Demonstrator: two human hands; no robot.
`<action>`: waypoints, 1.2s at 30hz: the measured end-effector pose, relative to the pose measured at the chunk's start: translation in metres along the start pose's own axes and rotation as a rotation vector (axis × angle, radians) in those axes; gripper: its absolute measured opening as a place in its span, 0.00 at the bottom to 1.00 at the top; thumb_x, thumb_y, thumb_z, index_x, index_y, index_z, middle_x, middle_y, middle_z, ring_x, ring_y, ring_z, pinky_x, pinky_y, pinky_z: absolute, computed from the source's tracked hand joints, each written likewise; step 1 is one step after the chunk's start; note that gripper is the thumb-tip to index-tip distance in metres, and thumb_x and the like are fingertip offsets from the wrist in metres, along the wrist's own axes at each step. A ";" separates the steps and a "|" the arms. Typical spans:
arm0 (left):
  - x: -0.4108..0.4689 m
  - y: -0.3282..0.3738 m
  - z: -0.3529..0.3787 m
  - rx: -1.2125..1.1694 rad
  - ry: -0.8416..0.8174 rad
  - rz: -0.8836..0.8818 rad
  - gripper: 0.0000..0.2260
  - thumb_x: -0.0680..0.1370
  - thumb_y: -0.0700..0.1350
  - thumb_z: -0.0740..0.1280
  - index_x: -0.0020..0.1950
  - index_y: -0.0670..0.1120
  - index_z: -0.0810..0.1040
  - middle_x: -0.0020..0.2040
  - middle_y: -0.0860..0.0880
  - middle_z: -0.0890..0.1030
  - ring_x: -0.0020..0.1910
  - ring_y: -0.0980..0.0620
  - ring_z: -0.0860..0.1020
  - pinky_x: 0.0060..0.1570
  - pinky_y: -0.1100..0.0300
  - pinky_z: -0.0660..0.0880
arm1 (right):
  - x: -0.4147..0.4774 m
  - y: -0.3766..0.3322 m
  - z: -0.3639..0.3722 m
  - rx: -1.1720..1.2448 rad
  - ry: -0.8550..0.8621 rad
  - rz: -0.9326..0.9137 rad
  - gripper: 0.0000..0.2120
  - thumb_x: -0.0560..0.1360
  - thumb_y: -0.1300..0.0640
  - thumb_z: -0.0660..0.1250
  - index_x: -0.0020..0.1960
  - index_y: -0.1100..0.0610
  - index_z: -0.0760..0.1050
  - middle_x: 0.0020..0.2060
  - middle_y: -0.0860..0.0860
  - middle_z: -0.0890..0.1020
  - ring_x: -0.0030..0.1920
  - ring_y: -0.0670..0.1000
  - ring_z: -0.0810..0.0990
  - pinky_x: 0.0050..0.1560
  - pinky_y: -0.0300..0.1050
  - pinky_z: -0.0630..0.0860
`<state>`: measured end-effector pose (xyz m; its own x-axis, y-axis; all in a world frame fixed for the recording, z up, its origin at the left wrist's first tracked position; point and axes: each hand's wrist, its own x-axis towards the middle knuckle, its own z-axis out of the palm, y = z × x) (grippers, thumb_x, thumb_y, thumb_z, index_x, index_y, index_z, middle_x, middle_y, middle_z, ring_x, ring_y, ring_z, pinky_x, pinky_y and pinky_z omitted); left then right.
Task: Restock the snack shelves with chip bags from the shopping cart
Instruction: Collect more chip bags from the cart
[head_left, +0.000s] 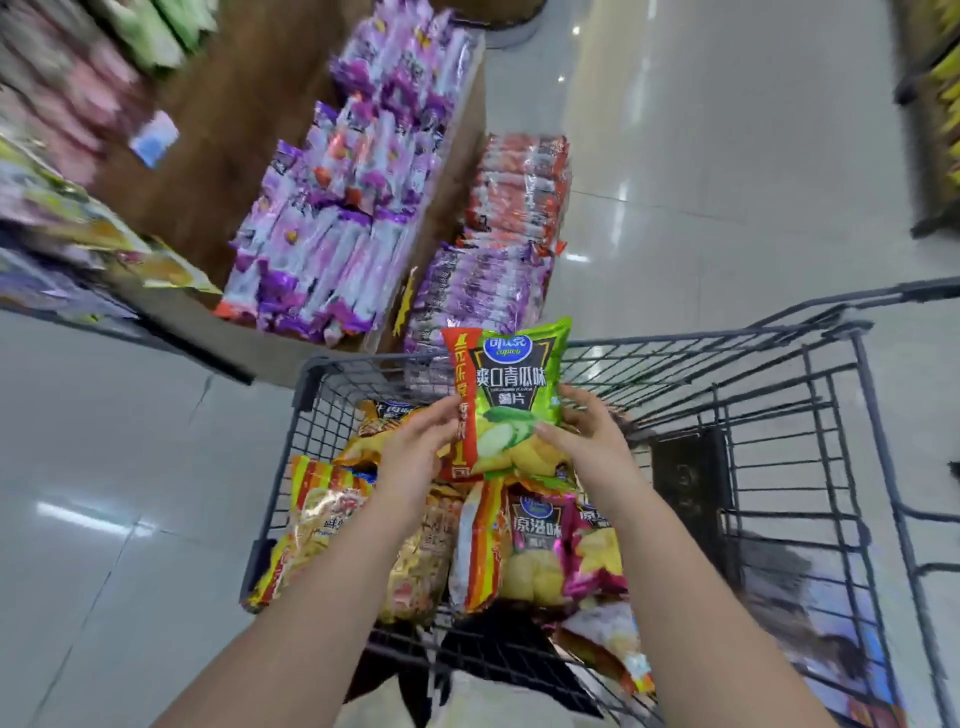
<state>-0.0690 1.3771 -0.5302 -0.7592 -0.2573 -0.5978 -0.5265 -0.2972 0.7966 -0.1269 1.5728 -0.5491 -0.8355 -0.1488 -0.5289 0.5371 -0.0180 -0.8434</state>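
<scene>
Slipping is threatening here: the left hand (415, 452) and the right hand (587, 436) are gripping the smooth green chip bag (511, 395) only at its lower edges, so it could fall. The bag is standing upright between them, above the other bags (540, 545) in the cart (779, 364), not yet near the shelf (234, 156).

The green chip bag (511, 395) carries a blue oval logo reading "copico", the large line "爽口青瓜味", a small line "CUCUMBER FLAVOR" and "薯片". Its red side band (461, 415) shows partly covered characters and a "1". The magenta chip bag (540, 540) in the shopping cart (675, 345) reads "原滋味". Print on the shelf packets (332, 234) is too blurred to read.
</scene>
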 end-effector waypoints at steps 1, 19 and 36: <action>-0.005 0.003 -0.017 -0.017 0.026 0.048 0.14 0.76 0.36 0.67 0.57 0.51 0.83 0.55 0.50 0.84 0.56 0.51 0.81 0.50 0.55 0.77 | -0.001 -0.002 0.018 0.009 -0.027 -0.008 0.26 0.70 0.65 0.75 0.63 0.50 0.72 0.57 0.54 0.79 0.55 0.55 0.81 0.50 0.50 0.81; -0.132 0.045 -0.467 -0.350 0.306 0.412 0.24 0.63 0.37 0.71 0.58 0.50 0.78 0.50 0.54 0.85 0.50 0.53 0.82 0.49 0.56 0.78 | -0.119 0.027 0.487 -0.106 -0.549 -0.230 0.21 0.72 0.72 0.69 0.61 0.58 0.71 0.47 0.49 0.85 0.47 0.49 0.83 0.46 0.43 0.80; -0.184 0.081 -0.756 -0.380 0.873 0.576 0.23 0.76 0.31 0.68 0.69 0.46 0.73 0.61 0.49 0.81 0.57 0.52 0.81 0.45 0.62 0.79 | -0.174 0.056 0.836 -0.242 -0.981 -0.256 0.24 0.75 0.71 0.67 0.63 0.50 0.70 0.51 0.37 0.81 0.51 0.38 0.80 0.52 0.39 0.78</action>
<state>0.3174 0.7048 -0.4234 -0.2442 -0.9617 -0.1244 0.0830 -0.1485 0.9854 0.1457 0.7708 -0.4242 -0.4019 -0.9086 -0.1135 0.2293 0.0202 -0.9731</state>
